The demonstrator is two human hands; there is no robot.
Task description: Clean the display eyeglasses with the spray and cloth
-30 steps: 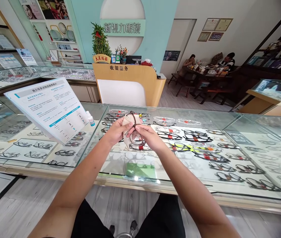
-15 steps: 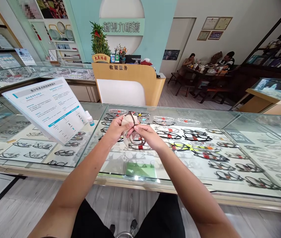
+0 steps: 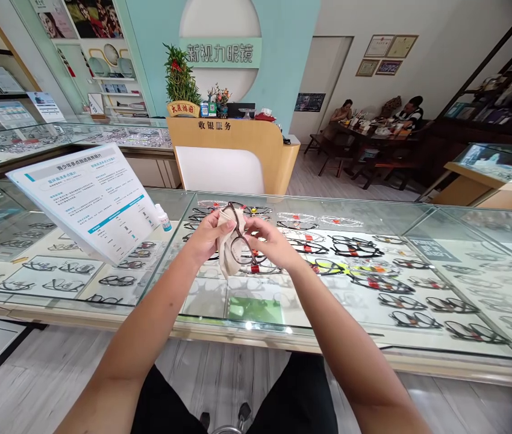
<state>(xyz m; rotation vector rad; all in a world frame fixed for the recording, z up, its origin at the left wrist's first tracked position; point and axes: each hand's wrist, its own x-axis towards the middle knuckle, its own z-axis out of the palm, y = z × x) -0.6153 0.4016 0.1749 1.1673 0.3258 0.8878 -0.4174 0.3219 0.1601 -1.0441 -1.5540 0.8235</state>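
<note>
A pair of brown-rimmed eyeglasses (image 3: 240, 232) is held up at a slant over the glass counter, one lens lower than the other. My left hand (image 3: 207, 238) is closed on a beige cleaning cloth (image 3: 227, 256) and on the upper part of the glasses. The cloth hangs down behind the lower lens. My right hand (image 3: 270, 242) is at the right side of the glasses, its fingers curled against the frame with the thumb below. Those fingertips are partly hidden by the frame.
Beneath my hands is a glass display counter (image 3: 328, 331) with several rows of eyeglasses inside. A sign board (image 3: 88, 199) and a small white bottle (image 3: 163, 218) stand on top at the left. Beyond it is a wooden cashier desk (image 3: 283, 160); two people sit at a far table.
The glasses have turned so that the lower lens shows more. My right hand has moved slightly right, its fingers spread more from the bridge. The cloth hangs lower.
</note>
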